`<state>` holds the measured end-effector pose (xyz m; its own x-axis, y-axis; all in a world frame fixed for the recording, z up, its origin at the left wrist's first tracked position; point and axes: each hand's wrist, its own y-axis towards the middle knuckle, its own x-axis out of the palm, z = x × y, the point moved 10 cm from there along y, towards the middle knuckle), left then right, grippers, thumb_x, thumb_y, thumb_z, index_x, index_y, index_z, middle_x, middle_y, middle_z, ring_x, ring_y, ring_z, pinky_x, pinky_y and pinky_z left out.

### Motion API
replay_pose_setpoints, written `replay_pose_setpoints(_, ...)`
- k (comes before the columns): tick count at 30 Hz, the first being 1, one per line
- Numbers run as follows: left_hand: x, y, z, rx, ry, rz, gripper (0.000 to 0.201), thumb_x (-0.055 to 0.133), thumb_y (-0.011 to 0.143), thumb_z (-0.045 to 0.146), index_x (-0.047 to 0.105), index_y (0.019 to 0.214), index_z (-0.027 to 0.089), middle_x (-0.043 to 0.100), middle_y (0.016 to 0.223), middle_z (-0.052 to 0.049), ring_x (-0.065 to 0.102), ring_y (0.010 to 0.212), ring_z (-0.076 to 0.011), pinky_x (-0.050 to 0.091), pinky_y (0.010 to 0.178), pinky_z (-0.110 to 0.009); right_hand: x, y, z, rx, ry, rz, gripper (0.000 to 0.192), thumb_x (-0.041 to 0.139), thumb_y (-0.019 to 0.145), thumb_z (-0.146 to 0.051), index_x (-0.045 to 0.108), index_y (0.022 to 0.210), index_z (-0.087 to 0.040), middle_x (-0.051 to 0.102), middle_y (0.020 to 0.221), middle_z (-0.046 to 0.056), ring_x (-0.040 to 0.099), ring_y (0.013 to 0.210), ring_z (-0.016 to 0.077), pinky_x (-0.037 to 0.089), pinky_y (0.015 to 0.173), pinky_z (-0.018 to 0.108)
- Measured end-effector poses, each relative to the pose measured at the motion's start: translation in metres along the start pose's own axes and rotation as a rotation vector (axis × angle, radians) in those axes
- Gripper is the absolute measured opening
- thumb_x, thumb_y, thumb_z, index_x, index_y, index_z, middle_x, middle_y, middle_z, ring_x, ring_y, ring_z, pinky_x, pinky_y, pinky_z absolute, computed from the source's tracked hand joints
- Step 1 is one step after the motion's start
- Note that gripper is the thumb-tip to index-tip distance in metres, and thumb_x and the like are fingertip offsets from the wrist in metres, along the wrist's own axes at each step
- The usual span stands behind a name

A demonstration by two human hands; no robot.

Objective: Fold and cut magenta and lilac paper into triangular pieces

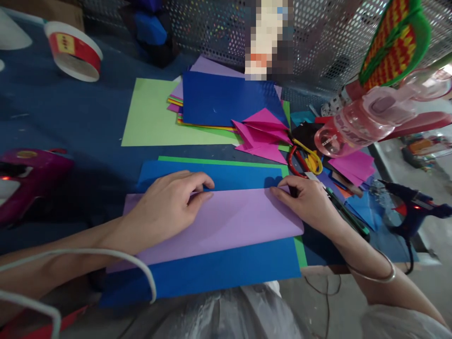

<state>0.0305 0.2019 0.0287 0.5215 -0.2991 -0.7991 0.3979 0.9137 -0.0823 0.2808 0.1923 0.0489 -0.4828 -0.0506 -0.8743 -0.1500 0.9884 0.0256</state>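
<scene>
A folded lilac paper sheet [233, 221] lies across a blue sheet [219, 270], which rests on a green sheet [300, 252]. My left hand [169, 205] lies flat on the left part of the lilac sheet, its fingertips at the top edge. Over at the top right corner of the same sheet, my right hand [307, 200] presses down with its fingertips. Both hands press the paper rather than grip it.
Further back lie a light green sheet [148, 117], a stack topped by a dark blue sheet [226, 99] and folded pink paper [263, 134]. Scissors [303, 160], a pink bottle [367, 117] and a blue glue gun [413, 212] sit right. A tape roll [76, 52] is back left.
</scene>
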Motion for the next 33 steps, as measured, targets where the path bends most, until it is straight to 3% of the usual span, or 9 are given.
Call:
replay_pose_setpoints(6,-0.001,0.001,-0.001,-0.013,-0.042,0.010,0.025,0.052,0.090,0.039,0.072,0.084,0.026,0.077,0.092,-0.004,0.070,0.087,-0.0254,0.046,0.079,-0.038,0.000,-0.001,-0.002,-0.040,0.035,-0.012,0.018,0.069,0.092,-0.033,0.073,0.078,-0.022,0.071,0.068,-0.002,0.061,0.060,0.0123,0.039,0.056,0.025)
replay_pose_setpoints(8,-0.002,0.002,-0.001,-0.015,-0.062,0.010,0.024,0.053,0.089,0.040,0.072,0.083,0.025,0.077,0.089,-0.004,0.069,0.083,-0.0242,0.045,0.076,-0.036,0.001,0.000,-0.007,-0.086,0.070,-0.027,0.012,0.067,0.094,-0.027,0.078,0.093,-0.022,0.078,0.084,0.000,0.069,0.072,0.0139,0.047,0.063,0.025)
replay_pose_setpoints(11,-0.001,0.003,0.001,-0.007,-0.087,0.000,0.024,0.053,0.088,0.039,0.072,0.082,0.025,0.076,0.086,-0.003,0.068,0.079,-0.0229,0.045,0.075,-0.035,0.003,0.000,-0.022,-0.217,0.109,-0.066,0.019,0.063,0.098,-0.020,0.079,0.109,-0.021,0.080,0.102,0.003,0.074,0.090,0.0162,0.054,0.079,0.026)
replay_pose_setpoints(18,0.000,0.004,0.006,0.022,-0.083,-0.008,0.024,0.052,0.087,0.036,0.073,0.083,0.024,0.078,0.087,-0.002,0.069,0.080,-0.0222,0.046,0.075,-0.035,0.021,0.002,-0.060,-0.460,0.027,-0.163,0.023,0.056,0.104,-0.018,0.079,0.108,-0.017,0.078,0.097,0.007,0.071,0.090,0.0202,0.052,0.084,0.033)
replay_pose_setpoints(26,0.000,0.006,0.008,0.035,-0.100,-0.030,0.022,0.054,0.087,0.034,0.073,0.082,0.024,0.079,0.088,-0.002,0.070,0.079,-0.0219,0.046,0.073,-0.034,0.048,0.004,-0.100,-0.498,-0.164,-0.324,0.026,0.053,0.104,-0.014,0.078,0.109,-0.019,0.078,0.102,0.007,0.069,0.096,0.0208,0.043,0.084,0.033)
replay_pose_setpoints(33,0.003,0.001,0.015,0.045,-0.073,-0.042,0.017,0.058,0.087,0.025,0.074,0.085,0.023,0.078,0.087,-0.001,0.069,0.079,-0.0206,0.047,0.074,-0.033,0.067,0.011,-0.114,-0.400,-0.007,-0.334,0.019,0.054,0.101,-0.015,0.073,0.099,-0.016,0.075,0.097,0.007,0.065,0.088,0.0180,0.045,0.080,0.030)
